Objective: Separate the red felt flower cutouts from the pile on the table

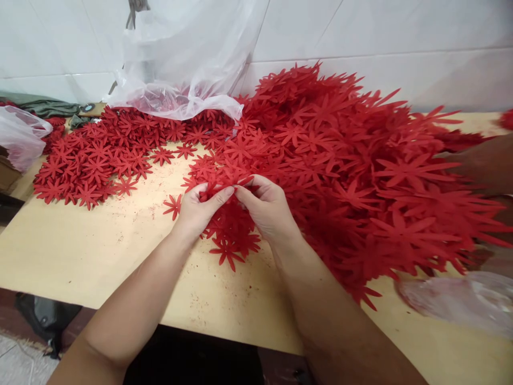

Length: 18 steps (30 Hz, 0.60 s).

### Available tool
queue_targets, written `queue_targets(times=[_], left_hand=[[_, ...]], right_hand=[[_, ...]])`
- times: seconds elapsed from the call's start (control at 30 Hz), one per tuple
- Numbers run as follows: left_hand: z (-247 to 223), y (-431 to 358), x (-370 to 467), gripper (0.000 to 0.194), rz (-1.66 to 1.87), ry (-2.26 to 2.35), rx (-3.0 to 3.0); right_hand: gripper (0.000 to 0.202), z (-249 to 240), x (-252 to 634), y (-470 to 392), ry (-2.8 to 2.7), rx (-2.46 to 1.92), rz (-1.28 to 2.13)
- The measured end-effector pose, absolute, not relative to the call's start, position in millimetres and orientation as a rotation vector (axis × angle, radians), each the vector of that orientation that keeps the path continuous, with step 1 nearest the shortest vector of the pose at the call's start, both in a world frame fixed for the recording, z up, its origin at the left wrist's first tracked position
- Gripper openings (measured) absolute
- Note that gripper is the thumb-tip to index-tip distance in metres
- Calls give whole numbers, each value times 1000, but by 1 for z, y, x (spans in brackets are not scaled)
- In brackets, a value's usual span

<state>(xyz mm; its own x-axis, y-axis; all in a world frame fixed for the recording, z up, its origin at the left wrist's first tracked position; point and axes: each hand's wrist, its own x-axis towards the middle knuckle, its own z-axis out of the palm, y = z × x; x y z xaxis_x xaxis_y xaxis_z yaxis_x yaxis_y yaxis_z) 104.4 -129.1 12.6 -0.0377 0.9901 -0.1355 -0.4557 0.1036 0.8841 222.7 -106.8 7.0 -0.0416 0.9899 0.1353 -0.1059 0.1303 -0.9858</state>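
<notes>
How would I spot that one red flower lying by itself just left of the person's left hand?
Start at the tan table, then find the two hands pinching red flowers at its middle. Just beside the left hand, on bare wood, lies a single flower. Unlike the big heap to the right and the flat spread to the far left, it lies alone with its thin petals fully showing.
</notes>
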Motion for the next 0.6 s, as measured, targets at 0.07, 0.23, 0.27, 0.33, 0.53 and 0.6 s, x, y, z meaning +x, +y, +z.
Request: queue_targets(times=[0.07, 0.23, 0.27, 0.33, 0.53, 0.6], left_hand=[[12, -130, 105, 29, 1347, 956, 732], [8, -129, 104, 25, 1337, 1035, 722], [7, -129, 104, 23, 1346, 1043, 719], [6, -128, 103, 19, 1366, 1044, 715], [5, -126, 103, 17, 1424, 1041, 711], [5, -125, 104, 19, 1430, 1026, 706]], right_hand=[[25, 7, 221, -108, -1221, -1029, 1201], [44, 1, 221, -107, -1261, -1082, 1148], [44, 1, 221, -107, -1269, -1084, 1146], [44, 1, 222, -106, -1277, -1071, 1163], [40, 3, 224, -106, -1264, -1037, 1217], [36, 3, 225, -105, -1251, -1056, 1223]])
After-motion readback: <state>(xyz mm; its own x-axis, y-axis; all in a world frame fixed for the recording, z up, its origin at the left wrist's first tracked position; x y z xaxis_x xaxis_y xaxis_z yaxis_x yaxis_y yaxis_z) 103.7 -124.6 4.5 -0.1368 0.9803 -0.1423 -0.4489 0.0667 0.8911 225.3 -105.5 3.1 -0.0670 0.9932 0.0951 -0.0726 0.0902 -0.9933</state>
